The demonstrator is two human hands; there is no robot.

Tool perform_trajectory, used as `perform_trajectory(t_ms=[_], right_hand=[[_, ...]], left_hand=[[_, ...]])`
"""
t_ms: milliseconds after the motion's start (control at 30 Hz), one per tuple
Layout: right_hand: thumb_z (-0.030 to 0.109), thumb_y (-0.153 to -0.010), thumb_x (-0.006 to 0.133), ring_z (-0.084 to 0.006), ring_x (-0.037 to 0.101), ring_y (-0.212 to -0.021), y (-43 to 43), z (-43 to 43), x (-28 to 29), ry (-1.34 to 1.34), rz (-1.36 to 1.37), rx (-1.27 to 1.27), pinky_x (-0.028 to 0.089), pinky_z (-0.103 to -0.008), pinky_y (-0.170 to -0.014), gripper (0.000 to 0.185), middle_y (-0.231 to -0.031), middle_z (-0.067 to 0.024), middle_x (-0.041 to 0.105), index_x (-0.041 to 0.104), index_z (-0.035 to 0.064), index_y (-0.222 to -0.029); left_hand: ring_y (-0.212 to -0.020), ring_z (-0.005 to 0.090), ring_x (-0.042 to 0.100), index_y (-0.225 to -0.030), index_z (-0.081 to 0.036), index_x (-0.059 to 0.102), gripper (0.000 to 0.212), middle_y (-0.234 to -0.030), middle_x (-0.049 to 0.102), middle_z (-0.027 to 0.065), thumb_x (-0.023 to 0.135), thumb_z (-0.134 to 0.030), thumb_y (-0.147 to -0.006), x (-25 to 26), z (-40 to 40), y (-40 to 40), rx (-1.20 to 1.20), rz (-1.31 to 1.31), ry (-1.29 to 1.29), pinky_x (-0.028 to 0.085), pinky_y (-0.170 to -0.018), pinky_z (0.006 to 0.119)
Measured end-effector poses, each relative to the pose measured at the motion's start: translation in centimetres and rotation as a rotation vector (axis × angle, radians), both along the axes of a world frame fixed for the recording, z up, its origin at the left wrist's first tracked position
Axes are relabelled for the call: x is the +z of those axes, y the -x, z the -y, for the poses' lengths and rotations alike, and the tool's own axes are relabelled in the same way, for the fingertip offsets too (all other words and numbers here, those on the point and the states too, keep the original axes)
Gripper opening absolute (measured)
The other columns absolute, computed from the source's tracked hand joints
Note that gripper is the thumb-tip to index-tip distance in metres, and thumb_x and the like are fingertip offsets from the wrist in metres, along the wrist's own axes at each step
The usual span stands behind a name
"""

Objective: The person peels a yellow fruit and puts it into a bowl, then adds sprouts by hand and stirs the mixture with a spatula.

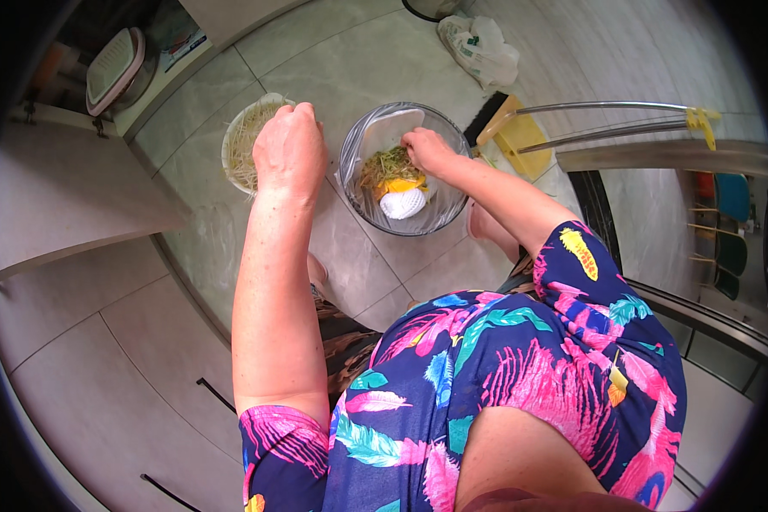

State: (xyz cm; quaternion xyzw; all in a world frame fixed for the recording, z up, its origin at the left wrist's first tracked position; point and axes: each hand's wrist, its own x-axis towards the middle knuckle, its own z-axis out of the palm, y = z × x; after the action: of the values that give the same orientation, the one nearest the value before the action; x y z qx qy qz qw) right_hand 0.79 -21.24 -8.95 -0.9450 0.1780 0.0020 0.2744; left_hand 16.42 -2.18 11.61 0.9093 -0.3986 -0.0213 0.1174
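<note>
My left hand point(291, 150) is curled just over the right edge of a pale basket point(226, 153) filled with bean sprouts point(248, 144). Its fingertips are hidden behind the back of the hand, so any hold is unclear. My right hand point(429, 151) reaches inside a round waste bin point(403, 232) lined with clear plastic. Its fingers are bent close together at a heap of greenish-brown plant scraps point(389, 166); I cannot tell whether they grip any. Also in the bin are a yellow scrap point(398, 186), a white foam fruit net point(403, 204) and a flat white tray-like piece point(384, 128).
A white plastic bag point(480, 51) sits on the tiled floor point(320, 57) beyond the bin. A broom point(502, 118) and a yellow dustpan point(528, 147) stand to the right. An opened cabinet door point(70, 192) juts in at left, near a lidded container point(118, 67).
</note>
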Motion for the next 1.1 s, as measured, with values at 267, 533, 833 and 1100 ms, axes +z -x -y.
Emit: perform_trajectory(t_ms=[267,533,833,1100], right_hand=[[0.013,-0.081,0.053,-0.0338,0.064,-0.082,-2.1,-2.9,0.5,0.248,-0.114,0.512,0.054,-0.0436,-0.067,0.012,-0.100,-0.0157,0.059,0.062,0.0083,-0.087],[0.015,-0.083,0.052,-0.0313,0.067,-0.080,-3.6,-3.1,-1.0,0.359,-0.140,0.656,0.055,-0.0435,-0.061,0.016,-0.099,-0.0140,0.061,0.063,0.0083,-0.092],[0.013,-0.084,0.052,-0.0362,0.066,-0.080,-3.2,-2.8,1.1,0.192,-0.110,0.489,0.054,-0.0463,-0.066,0.015,-0.094,-0.0159,0.062,0.062,0.0056,-0.093],[0.017,-0.089,0.060,-0.0073,0.053,-0.057,-0.5,-2.7,6.4,-1.356,-0.230,-0.258,0.038,-0.0227,-0.044,0.014,-0.070,-0.0007,0.057,0.060,0.0046,-0.095]], left_hand=[[-0.089,0.0343,0.064,-0.096,-0.005,0.067,0.018,-0.094,0.065,0.0159,0.061,-0.018,-0.084,0.3,0.3,0.3,0.004,-0.048,-0.034,0.050,-0.079,0.043],[-0.085,0.0375,0.063,-0.086,-0.002,0.063,0.011,-0.090,0.063,0.0180,0.062,-0.012,-0.082,1.5,0.8,0.9,-0.032,0.003,0.022,0.050,-0.075,0.046],[-0.085,0.0354,0.064,-0.091,-0.004,0.064,0.013,-0.090,0.064,0.0160,0.064,-0.013,-0.082,1.4,0.9,1.6,-0.022,0.006,0.022,0.051,-0.074,0.044],[-0.088,0.0350,0.064,-0.091,-0.003,0.066,0.012,-0.089,0.065,0.0172,0.062,-0.010,-0.082,-0.1,0.4,1.6,-0.141,-0.177,0.019,0.051,-0.077,0.045]])
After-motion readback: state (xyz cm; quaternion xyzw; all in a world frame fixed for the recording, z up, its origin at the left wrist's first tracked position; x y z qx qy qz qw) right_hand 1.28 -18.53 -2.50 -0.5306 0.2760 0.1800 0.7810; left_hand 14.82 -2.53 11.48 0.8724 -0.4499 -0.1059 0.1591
